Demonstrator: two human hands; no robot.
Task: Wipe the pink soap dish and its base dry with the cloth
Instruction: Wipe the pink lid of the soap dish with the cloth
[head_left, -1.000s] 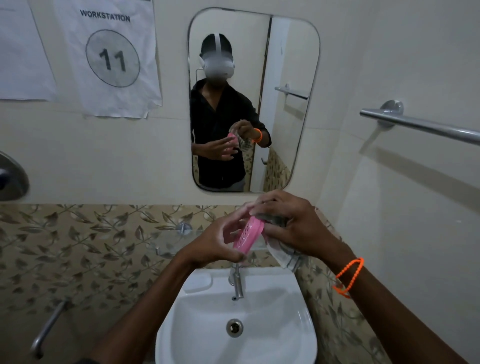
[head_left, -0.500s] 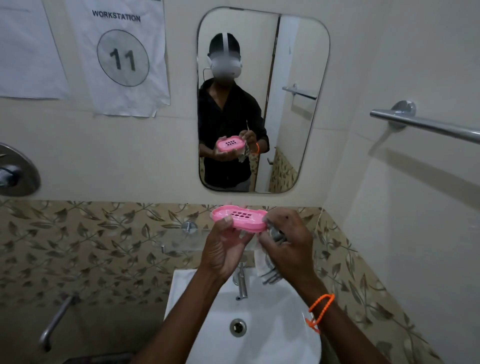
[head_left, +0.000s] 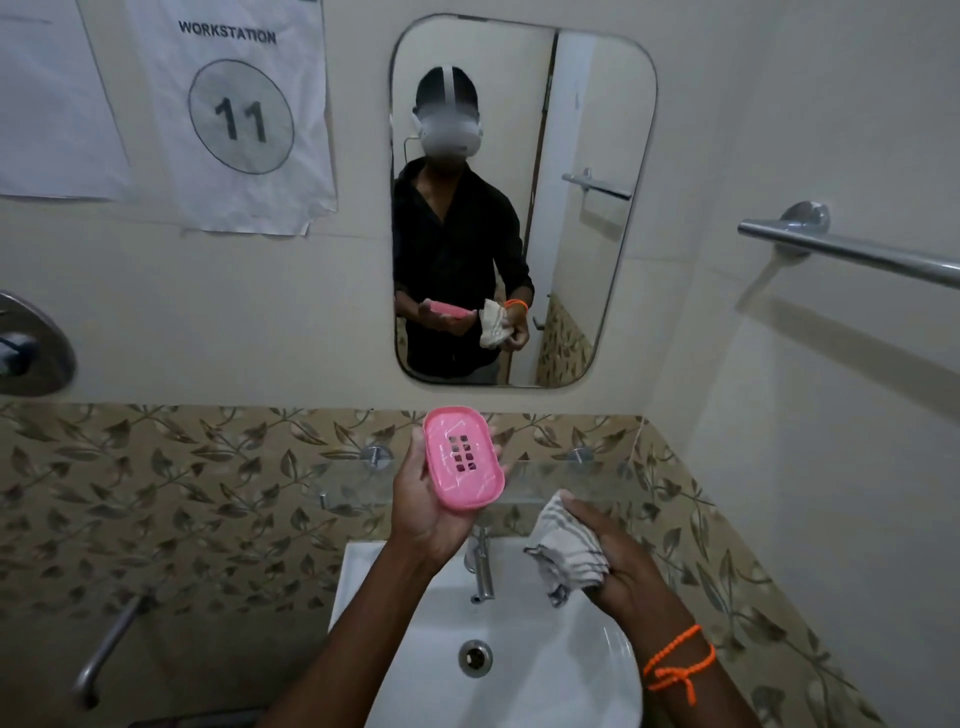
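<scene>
My left hand (head_left: 423, 506) holds the pink soap dish (head_left: 462, 457) from below, fingers curled round its edges, its slotted inner face turned up toward me. The dish is above the tap and in front of the glass shelf. To its lower right, my right hand (head_left: 618, 561) grips a bunched grey-and-white striped cloth (head_left: 563, 551), a short gap away from the dish. I cannot tell whether the dish's base is attached under it or elsewhere.
A white washbasin (head_left: 597, 670) with a chrome tap (head_left: 480, 569) lies under both hands. A glass shelf (head_left: 353, 483) runs along the leaf-patterned tiles. A mirror (head_left: 587, 130) hangs above, and a towel rail (head_left: 852, 252) juts from the right wall.
The cloth hand has come off the dish and dropped down to the right. The left hand has turned the dish from edge-on to face up and holds it alone.
</scene>
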